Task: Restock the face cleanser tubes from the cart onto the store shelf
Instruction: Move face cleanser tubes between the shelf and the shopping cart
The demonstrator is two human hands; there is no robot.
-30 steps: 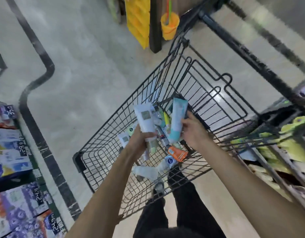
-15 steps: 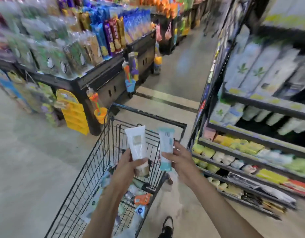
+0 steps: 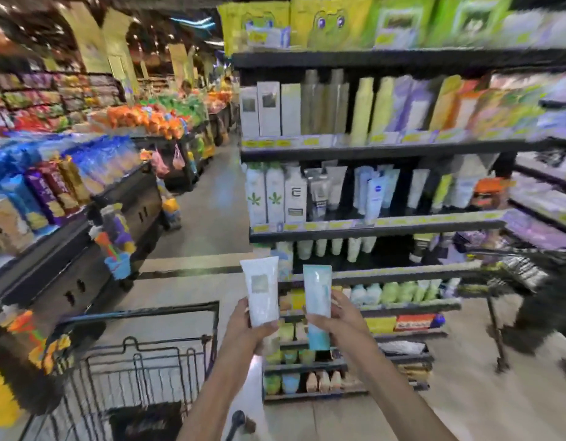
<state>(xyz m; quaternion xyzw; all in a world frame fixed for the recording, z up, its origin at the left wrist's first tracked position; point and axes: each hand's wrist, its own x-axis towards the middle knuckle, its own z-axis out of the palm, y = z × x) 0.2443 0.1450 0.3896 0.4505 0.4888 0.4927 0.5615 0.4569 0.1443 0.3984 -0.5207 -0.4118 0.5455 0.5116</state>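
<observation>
left hand (image 3: 246,326) hides white tube (image 3: 263,289) cap; shelf (image 3: 377,229) labels blurred.

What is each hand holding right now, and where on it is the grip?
The left hand grips the white tube near its lower end. The right hand grips the light blue tube around its lower half. Both tubes stand upright.
</observation>
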